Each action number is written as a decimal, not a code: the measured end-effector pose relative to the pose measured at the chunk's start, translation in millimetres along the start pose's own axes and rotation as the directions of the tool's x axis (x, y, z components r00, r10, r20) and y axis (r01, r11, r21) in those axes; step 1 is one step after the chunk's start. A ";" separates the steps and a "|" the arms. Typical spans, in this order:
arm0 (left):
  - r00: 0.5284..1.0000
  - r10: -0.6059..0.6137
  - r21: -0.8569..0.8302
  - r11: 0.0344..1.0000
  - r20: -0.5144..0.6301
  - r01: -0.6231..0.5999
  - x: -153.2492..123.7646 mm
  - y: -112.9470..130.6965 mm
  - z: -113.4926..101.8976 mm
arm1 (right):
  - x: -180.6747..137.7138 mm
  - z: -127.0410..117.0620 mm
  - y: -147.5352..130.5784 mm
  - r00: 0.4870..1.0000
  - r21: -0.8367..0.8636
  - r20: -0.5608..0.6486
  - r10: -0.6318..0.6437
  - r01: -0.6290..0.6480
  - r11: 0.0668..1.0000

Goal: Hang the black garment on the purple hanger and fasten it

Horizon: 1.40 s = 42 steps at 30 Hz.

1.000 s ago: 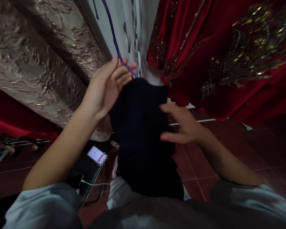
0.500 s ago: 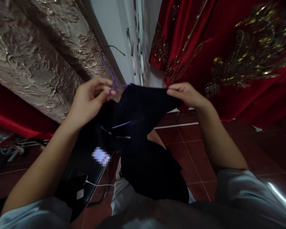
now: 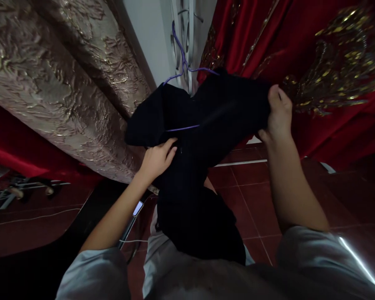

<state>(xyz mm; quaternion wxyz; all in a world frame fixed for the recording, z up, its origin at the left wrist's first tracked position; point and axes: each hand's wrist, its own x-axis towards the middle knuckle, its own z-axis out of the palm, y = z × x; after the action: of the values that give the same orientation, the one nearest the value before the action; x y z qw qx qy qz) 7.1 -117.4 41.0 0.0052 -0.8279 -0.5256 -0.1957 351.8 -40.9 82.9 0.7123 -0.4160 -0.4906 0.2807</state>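
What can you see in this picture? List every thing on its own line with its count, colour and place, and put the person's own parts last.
dark garment: one, black or navy, held up at centre
hanger: one, purple, at the garment's top
brocade fabric: one, gold-beige, upper left
embroidered fabric: one, red with gold trim, upper right
floor tiles: many, dark red, below
phone: one, lit screen, lower centre-left beside the left forearm
cable: one, white, below the phone
left hand: touching the garment's lower left
right hand: gripping the garment's right edge
sleeves: two, pale grey, bottom

No readable text anywhere; phone screen [image 3: 138, 208] lit but seen edge-on, nothing legible.
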 end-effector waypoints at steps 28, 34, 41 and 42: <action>0.858 -0.356 -0.850 0.502 -0.370 -0.158 -32.9 84.2 43.7 | -184.8 90.8 23.0 0.788 -0.024 0.430 0.440 -0.477 0.879; 0.782 -0.464 -0.869 0.456 -0.417 -0.192 -28.3 80.5 50.5 | -186.9 95.1 25.7 0.752 0.077 0.398 0.525 -0.598 0.798; 0.710 -0.561 -0.879 0.443 -0.425 -0.176 -22.7 75.1 62.4 | -189.5 98.9 25.0 0.767 0.141 0.358 0.533 -0.608 0.781; 0.687 -0.581 -0.882 0.426 -0.436 -0.200 -23.0 75.5 65.2 | -189.5 99.1 24.3 0.773 0.151 0.354 0.526 -0.602 0.784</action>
<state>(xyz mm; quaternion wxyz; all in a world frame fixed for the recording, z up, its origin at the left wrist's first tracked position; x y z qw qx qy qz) 85.2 -157.2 -11.8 -0.2546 -0.4896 -0.3980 -0.7328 191.2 -150.5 -9.3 0.5606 -0.4030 -0.4010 0.6021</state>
